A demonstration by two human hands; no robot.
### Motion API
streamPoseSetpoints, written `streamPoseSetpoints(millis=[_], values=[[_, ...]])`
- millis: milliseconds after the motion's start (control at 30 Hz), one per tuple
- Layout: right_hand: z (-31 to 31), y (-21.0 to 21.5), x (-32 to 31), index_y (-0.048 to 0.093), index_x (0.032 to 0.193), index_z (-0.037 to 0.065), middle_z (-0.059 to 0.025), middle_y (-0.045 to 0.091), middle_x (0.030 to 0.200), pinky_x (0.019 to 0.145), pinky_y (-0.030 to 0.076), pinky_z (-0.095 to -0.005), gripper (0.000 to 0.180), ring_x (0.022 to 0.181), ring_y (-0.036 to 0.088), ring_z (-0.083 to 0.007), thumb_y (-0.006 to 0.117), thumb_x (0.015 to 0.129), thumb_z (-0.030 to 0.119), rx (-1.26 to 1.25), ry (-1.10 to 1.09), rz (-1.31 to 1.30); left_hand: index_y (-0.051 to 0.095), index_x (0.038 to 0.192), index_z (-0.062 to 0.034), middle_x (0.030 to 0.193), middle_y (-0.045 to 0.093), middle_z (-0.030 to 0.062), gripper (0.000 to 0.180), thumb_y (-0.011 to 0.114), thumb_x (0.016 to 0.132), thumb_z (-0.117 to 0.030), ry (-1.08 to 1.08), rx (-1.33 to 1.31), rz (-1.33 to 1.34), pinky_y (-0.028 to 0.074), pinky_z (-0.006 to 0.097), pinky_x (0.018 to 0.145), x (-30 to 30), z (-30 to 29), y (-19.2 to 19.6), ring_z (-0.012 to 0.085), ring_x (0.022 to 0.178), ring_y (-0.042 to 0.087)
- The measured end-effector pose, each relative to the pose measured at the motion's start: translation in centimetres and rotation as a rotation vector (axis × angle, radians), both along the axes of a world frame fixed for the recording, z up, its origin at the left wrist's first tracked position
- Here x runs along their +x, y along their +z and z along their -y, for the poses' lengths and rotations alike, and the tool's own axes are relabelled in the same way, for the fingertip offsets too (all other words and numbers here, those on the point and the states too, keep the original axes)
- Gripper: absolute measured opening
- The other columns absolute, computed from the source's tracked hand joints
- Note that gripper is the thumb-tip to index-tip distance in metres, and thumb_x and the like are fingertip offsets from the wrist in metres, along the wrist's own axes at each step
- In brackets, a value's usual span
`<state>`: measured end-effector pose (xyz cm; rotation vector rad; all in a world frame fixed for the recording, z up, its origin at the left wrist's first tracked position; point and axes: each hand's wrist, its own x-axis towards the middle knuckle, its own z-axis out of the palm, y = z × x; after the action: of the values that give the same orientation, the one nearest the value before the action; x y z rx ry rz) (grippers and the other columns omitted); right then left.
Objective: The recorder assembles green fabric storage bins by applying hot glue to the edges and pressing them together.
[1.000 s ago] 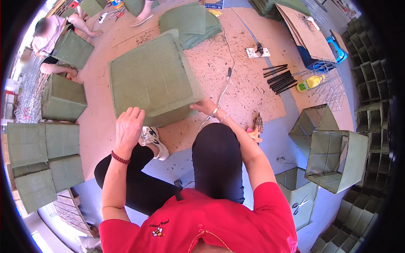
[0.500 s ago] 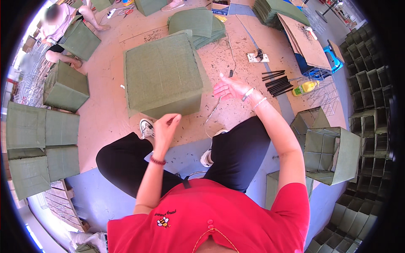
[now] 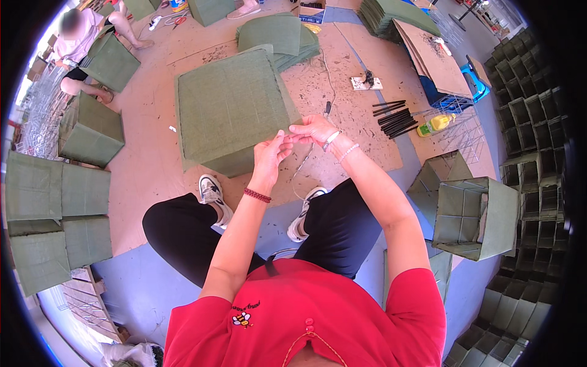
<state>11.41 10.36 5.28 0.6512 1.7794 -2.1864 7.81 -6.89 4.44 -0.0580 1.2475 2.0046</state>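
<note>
Both hands are meeting just over the near right corner of the green box [image 3: 232, 107] on the floor; left hand [image 3: 270, 156] and right hand [image 3: 313, 129] fingers are pinching something too small to tell. A yellow-green bottle [image 3: 435, 125] is lying near black rods [image 3: 394, 116]

Single head-worn fisheye view, looking steeply down from above the wearer's red shirt [image 3: 306, 318] at lower centre, hands close at mid-frame — floor bending away toward the dark rim.
</note>
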Motion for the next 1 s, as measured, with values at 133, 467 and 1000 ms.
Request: streamPoseSetpoints(millis=[133, 467, 1000], values=[[-0.2, -0.5, 0.2, 0.063, 0.088, 0.003, -0.0066, 0.067, 0.083, 0.063, 0.049, -0.0217, 0.021, 0.072, 0.063, -0.0117, 0.068, 0.079, 0.022, 0.003, 0.028, -0.055, 0.064, 0.086, 0.0030, 0.078, 0.065, 0.0080, 0.024, 0.062, 0.085, -0.021, 0.061, -0.034, -0.089, 0.047, 0.023, 0.061, 0.4, -0.5, -1.2, 0.0110, 0.067, 0.058], [0.9, -1.4, -0.2, 0.063, 0.082, 0.000, -0.0084, 0.067, 0.076, 0.056, 0.050, -0.0230, 0.015, 0.064, 0.063, -0.0129, 0.064, 0.081, 0.014, 0.190, -0.056, -0.088, 0.065, 0.080, 0.0023, 0.072, 0.064, 0.0068, 0.020, 0.063, 0.084, -0.018, 0.192, -0.119, -0.247, 0.045, 0.021, 0.058, 0.2, -1.7, -3.3, 0.0099, 0.061, 0.056], [4.4, -1.5, 1.5, 0.064, 0.095, -0.001, -0.0053, 0.066, 0.085, 0.062, 0.046, -0.0246, 0.032, 0.070, 0.061, -0.0112, 0.071, 0.076, 0.024, -0.028, -0.246, -0.081, 0.064, 0.089, 0.0024, 0.079, 0.064, 0.0071, 0.021, 0.063, 0.084, -0.018, 0.176, -0.017, -0.168, 0.048, 0.023, 0.064, -0.4, 2.3, -2.7, 0.0110, 0.069, 0.058]])
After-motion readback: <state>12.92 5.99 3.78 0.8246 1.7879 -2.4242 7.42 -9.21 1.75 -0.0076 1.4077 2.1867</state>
